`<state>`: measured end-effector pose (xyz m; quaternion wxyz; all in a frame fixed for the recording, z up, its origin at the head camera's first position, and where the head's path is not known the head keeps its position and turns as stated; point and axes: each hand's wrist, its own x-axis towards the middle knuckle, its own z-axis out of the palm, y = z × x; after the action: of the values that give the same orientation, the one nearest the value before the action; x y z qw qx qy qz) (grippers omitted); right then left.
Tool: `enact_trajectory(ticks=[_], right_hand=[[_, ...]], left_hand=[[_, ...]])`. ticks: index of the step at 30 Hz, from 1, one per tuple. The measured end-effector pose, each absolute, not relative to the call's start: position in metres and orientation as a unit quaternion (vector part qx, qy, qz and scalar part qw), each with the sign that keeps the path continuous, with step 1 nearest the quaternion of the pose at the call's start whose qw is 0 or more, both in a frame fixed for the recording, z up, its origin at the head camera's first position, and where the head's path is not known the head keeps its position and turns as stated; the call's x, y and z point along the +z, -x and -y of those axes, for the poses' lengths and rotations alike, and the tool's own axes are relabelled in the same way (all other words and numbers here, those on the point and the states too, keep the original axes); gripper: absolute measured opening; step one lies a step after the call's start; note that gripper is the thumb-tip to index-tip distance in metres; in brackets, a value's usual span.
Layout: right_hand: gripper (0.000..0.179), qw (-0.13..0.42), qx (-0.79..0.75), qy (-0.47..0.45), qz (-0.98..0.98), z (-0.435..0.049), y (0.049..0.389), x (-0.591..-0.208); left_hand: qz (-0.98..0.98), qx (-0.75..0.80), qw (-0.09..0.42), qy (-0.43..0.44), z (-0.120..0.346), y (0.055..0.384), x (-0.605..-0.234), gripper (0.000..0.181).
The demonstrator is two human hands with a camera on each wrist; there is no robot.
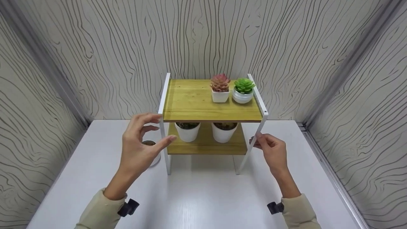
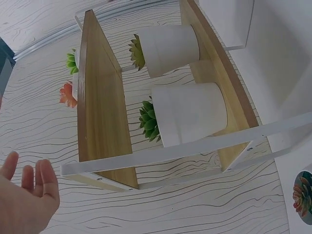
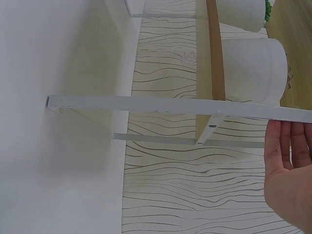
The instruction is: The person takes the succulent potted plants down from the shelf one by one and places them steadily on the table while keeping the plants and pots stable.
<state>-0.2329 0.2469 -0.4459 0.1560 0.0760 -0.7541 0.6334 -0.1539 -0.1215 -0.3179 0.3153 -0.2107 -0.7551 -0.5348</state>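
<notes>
A two-tier shelf (image 1: 190, 109) with wooden boards and a white metal frame stands on the table. Its top board carries a reddish succulent (image 1: 220, 83) in a square white pot and a green succulent (image 1: 244, 86) in a round white pot. Two larger white pots (image 1: 188, 133) with green plants stand on the lower board; the top board partly covers them in the head view. My left hand (image 1: 140, 143) is beside the left front post, thumb and fingers spread apart, holding nothing. My right hand (image 1: 274, 151) pinches the right front post (image 1: 254, 140).
Behind my left hand, left of the shelf, sits another potted succulent (image 2: 303, 197), mostly hidden in the head view. The white table (image 1: 203, 200) is bordered by wood-grain-patterned walls (image 1: 203, 38) at the back and sides, with metal rails (image 1: 330, 175) at the edges.
</notes>
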Motion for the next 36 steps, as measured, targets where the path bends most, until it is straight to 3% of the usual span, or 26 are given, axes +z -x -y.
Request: enact_trajectory(ticks=[10, 36], right_hand=[[0.033, 0.149, 0.634, -0.074, 0.755, -0.247, 0.233, -0.447], [0.034, 0.151, 0.640, -0.084, 0.748, -0.246, 0.231, -0.448]], left_hand=[[0.746, -0.557, 0.280, 0.233, 0.114, 0.158, -0.312, 0.054], [0.786, -0.542, 0.171, 0.243, 0.097, 0.174, -0.294, 0.078]])
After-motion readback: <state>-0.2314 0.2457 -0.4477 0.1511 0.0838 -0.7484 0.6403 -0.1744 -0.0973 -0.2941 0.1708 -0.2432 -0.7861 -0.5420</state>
